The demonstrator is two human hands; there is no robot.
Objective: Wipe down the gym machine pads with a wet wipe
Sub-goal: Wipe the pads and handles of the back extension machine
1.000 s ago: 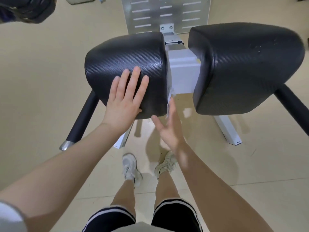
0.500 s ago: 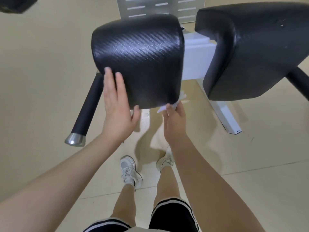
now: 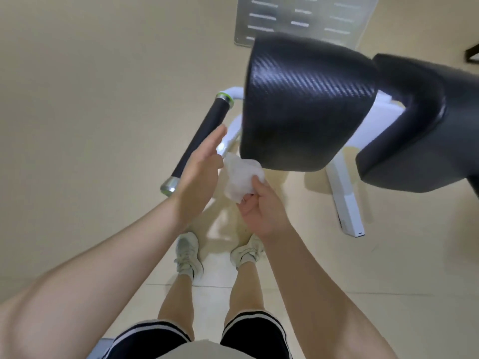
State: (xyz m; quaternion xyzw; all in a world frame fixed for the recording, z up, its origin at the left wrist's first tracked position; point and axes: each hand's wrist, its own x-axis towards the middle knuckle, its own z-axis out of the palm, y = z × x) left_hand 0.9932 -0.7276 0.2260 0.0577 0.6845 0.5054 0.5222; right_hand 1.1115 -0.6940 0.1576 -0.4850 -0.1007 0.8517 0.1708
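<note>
While looking down from head height, seeing one beige tiled floor (image 3: 77, 125) filling most of the view. Counting two black textured pads: left pad (image 3: 305, 107) up front, right pad (image 3: 425, 130) behind and beside it, apart from each other with a white bracket (image 3: 375, 115) between. Spotting one white machine frame leg (image 3: 344, 193) running down to the floor under the pads, and one slotted grey plate (image 3: 300, 19) at the top edge. Noting one black handle bar (image 3: 204, 130) with silver end caps, slanting down to the left of the left pad. Two bare forearms reaching in, two legs in black shorts (image 3: 197, 338) with white stripes, two pale sneakers (image 3: 188, 252) on the tiles. Left hand (image 3: 199, 172) spread, fingers straight, palm facing right, held in front of the handle bar and just beside the wipe; contact with it unclear. Right hand (image 3: 261, 208) curled, pinching the lower edge of one crumpled white wet wipe (image 3: 241, 177). Wipe held up between the two hands, just below the left pad's lower left corner.
</note>
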